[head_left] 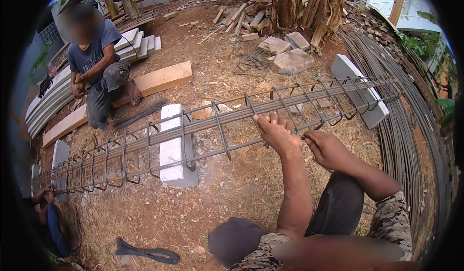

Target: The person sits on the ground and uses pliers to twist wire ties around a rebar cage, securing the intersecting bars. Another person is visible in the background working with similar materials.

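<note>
A long rebar cage (227, 119), made of steel bars with square stirrups around them, runs across the view from lower left to upper right. My left hand (278, 133) is closed around a steel rod at the cage's near side, right of the middle. Close beside it, my right hand (329, 150) is pinched at the near lower bar; whatever sits between its fingertips is too small to make out. Several stirrups (221, 130) stand spaced along the bars, some tilted. Under the cage's middle is a white block (179, 175), and another pale block (360, 92) supports the right part.
A co-worker (96, 53) squats at far left by a wooden plank (164, 78); another person's hands (47, 193) touch the cage's left end. Bundled wire (147, 251) lies on the ground. Loose rebar (401, 140) lines the right, with stones (292, 61) beyond the cage.
</note>
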Tool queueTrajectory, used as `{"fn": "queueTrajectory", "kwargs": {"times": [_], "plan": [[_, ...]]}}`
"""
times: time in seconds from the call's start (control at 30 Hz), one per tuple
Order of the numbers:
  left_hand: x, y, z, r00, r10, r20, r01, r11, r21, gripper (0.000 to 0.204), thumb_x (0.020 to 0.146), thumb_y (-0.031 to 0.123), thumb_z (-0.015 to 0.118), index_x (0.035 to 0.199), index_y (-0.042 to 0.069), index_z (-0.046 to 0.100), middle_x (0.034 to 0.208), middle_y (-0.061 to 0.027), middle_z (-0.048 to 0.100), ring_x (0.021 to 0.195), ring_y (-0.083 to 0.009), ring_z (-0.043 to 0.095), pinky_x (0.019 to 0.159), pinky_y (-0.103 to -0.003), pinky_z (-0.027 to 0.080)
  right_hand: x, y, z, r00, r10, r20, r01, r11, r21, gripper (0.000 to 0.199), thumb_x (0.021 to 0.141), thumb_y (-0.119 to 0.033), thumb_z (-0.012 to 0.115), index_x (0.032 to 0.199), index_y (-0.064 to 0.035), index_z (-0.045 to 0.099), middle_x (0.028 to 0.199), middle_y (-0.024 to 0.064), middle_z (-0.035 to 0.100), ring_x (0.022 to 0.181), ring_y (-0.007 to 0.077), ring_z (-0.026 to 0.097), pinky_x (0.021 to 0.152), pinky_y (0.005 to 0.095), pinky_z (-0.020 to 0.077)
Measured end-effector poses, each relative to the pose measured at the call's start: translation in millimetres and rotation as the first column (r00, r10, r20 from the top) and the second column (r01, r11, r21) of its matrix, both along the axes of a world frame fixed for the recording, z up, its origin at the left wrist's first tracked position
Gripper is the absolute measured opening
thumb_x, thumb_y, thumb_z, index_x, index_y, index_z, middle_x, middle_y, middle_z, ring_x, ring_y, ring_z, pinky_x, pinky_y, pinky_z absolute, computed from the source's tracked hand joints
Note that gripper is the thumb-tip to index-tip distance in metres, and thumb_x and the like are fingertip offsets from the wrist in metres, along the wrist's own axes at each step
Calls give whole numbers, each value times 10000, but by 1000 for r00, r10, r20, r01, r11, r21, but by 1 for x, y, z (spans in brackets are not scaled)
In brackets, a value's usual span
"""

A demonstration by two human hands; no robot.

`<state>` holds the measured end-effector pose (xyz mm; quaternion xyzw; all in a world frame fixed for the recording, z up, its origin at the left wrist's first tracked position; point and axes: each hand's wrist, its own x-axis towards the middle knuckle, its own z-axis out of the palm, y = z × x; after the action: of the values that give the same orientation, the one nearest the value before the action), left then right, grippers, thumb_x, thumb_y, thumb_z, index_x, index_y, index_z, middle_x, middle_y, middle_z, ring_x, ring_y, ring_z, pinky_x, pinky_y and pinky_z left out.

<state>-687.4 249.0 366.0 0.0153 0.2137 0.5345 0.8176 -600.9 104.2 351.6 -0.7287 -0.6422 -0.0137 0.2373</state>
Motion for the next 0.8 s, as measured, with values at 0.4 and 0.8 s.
{"fn": "queueTrajectory", "kwargs": {"times": [0.4,0.8], "plan": [[-20,7,-1,971,-159,177,153,987,44,445,1036,415,434,667,193,321,549,75,207,429,-80,131,372,-254,111,-6,6,63,995,98,8,-96,986,-138,164,953,-202,535,980,-42,556,704,196,614,652,406,623,578,499,485],[-24,10,-7,922,-227,315,205,973,103,439,1049,373,408,656,200,317,549,75,185,430,-73,84,365,-259,69,-28,0,86,991,11,-131,-49,956,-290,219,1011,-198,486,1057,-8,584,855,213,649,733,430,625,660,460,501]]}}
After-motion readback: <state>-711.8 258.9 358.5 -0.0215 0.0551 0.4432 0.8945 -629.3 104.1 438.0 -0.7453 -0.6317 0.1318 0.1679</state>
